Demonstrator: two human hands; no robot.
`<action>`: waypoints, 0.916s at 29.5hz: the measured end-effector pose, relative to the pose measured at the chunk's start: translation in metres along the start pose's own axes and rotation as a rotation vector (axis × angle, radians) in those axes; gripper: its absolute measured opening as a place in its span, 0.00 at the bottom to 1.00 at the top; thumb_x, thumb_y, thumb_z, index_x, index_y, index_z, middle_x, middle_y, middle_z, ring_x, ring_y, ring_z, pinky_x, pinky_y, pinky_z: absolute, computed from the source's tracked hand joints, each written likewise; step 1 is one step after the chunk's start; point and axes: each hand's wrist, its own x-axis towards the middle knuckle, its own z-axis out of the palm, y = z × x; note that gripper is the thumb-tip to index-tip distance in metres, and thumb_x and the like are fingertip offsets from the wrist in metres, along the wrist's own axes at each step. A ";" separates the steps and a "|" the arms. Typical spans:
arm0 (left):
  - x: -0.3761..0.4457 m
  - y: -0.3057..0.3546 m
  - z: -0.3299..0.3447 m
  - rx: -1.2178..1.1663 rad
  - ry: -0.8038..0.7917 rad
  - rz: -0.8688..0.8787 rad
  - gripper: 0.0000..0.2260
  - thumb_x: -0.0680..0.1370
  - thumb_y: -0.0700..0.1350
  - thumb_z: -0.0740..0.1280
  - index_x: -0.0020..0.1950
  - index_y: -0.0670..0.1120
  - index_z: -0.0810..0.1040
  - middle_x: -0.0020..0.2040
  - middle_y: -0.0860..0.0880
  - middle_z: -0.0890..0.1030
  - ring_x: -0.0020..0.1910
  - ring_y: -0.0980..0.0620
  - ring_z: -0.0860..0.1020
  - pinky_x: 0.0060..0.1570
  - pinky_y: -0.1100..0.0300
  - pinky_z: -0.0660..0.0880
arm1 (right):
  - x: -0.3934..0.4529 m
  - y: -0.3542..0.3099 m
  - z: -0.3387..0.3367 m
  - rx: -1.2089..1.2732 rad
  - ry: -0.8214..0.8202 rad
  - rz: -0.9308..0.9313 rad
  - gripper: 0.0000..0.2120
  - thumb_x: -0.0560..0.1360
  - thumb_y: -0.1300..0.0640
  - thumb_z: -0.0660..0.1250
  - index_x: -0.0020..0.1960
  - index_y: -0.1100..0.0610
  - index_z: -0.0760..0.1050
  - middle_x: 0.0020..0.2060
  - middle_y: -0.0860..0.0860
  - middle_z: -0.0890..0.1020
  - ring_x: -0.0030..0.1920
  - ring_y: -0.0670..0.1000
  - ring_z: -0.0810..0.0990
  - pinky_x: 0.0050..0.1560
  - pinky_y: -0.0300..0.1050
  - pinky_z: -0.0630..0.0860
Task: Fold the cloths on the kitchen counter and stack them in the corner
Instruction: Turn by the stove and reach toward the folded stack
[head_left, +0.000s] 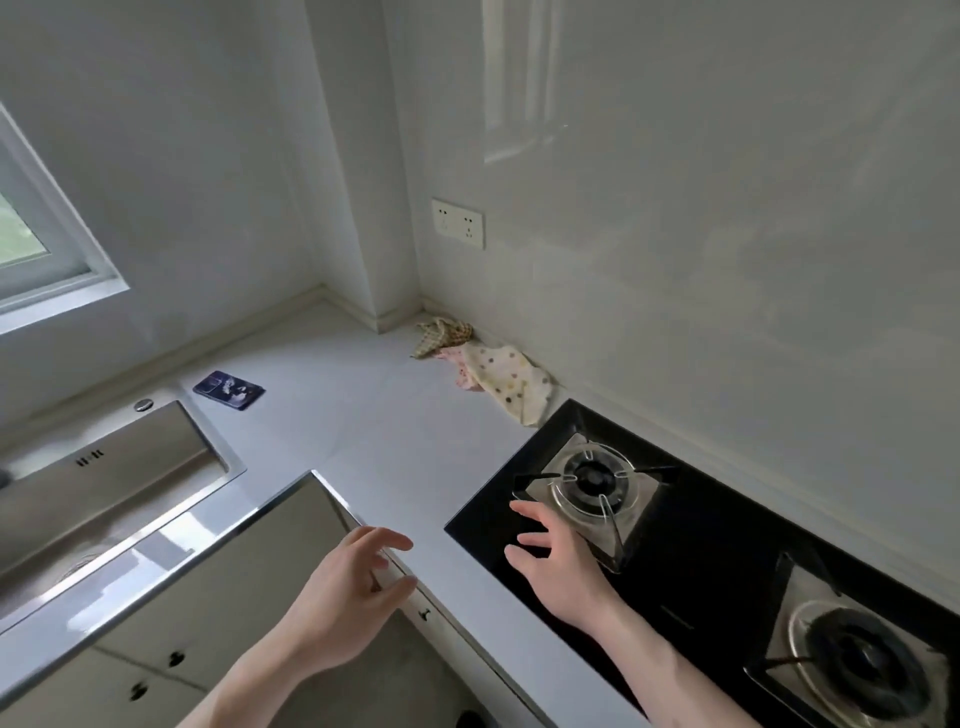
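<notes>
Three crumpled cloths lie against the back wall of the white counter (395, 447). A cream cloth with coloured dots (511, 382) is nearest the stove. A small pink cloth (457, 366) peeks out beside it. A tan checked cloth (444, 333) sits in the corner by the wall pillar. My left hand (345, 592) hovers over the counter's front edge, fingers apart and empty. My right hand (556, 556) hovers over the stove's near corner, also empty with fingers spread. Both hands are well short of the cloths.
A black glass gas stove (691, 566) with two burners fills the right side. A steel sink (104, 483) is set in the counter at the left. A dark phone (228, 389) lies near the sink. A wall socket (457, 222) is above the cloths.
</notes>
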 end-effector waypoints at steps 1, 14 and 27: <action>0.009 -0.007 -0.009 0.011 -0.003 -0.014 0.12 0.76 0.59 0.70 0.59 0.64 0.77 0.59 0.69 0.74 0.58 0.69 0.76 0.56 0.63 0.77 | 0.015 -0.005 0.006 0.007 0.001 0.010 0.23 0.78 0.51 0.69 0.69 0.34 0.68 0.65 0.37 0.74 0.64 0.36 0.74 0.54 0.35 0.72; 0.171 -0.041 -0.045 0.074 -0.174 -0.006 0.10 0.78 0.56 0.71 0.58 0.64 0.76 0.62 0.66 0.71 0.58 0.65 0.75 0.54 0.64 0.77 | 0.150 -0.058 0.007 -0.020 0.056 0.019 0.23 0.80 0.52 0.68 0.72 0.38 0.68 0.65 0.42 0.73 0.63 0.38 0.75 0.51 0.32 0.72; 0.416 -0.018 -0.004 0.429 -0.458 0.265 0.18 0.77 0.53 0.71 0.67 0.54 0.77 0.75 0.50 0.65 0.72 0.48 0.70 0.72 0.56 0.67 | 0.179 -0.063 -0.020 -0.063 0.372 0.130 0.21 0.80 0.54 0.68 0.70 0.41 0.70 0.62 0.34 0.71 0.67 0.40 0.73 0.56 0.29 0.72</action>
